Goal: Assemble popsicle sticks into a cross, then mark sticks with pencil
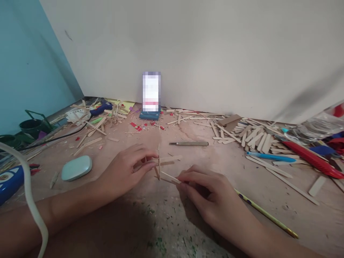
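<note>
In the middle of the table my left hand (pixel 134 163) pinches a small piece made of craft sticks, with one thin stick (pixel 159 161) seen nearly edge-on beyond the fingertips. My right hand (pixel 206 188) is closed on a short wooden stick (pixel 170 176), whose far end points left and comes close to the lower part of that piece. Whether the two touch, I cannot tell. Just behind lies a loose craft stick (pixel 174 158). Farther back rests a thin craft knife (pixel 189 143) with its tip to the left.
A pile of craft sticks (pixel 255 138), a blue pen (pixel 271 157) and a red cutter (pixel 314 159) lie at right. A yellow pencil (pixel 268 213) is beside my right forearm. At left are a pale case (pixel 76 167) and a white cable (pixel 29 193). A phone (pixel 151 91) stands behind.
</note>
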A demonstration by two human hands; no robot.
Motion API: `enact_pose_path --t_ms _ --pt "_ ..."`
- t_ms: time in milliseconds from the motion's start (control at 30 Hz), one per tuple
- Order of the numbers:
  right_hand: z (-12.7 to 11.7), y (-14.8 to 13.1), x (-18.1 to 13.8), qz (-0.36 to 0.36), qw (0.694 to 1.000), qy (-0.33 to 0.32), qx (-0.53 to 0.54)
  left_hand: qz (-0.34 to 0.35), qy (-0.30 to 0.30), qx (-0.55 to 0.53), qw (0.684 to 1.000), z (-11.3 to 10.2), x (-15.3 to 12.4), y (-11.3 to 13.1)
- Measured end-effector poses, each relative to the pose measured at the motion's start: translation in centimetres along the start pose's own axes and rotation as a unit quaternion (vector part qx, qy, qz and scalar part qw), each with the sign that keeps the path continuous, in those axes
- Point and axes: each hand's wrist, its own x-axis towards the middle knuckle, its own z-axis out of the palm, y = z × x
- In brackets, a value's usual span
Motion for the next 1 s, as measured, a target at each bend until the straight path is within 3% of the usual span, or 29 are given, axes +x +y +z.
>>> enact_pose_path --t_ms 500,767,1000 --pt "0.2 0.0 -0.3 -0.06 0.998 -0.004 -0.009 0.008 0.083 0.021 0.996 -0.3 0.0 0.2" --pt "0.0 -0.2 -0.3 -0.067 0.996 0.053 -0.012 0.174 0.112 0.069 0.976 -0.2 -1.1 0.3" --pt "0.7 -0.8 -0.9 -0.121 0.989 0.073 -0.033 0.292 0.04 0.112 0.949 0.4 -2.8 0.2"
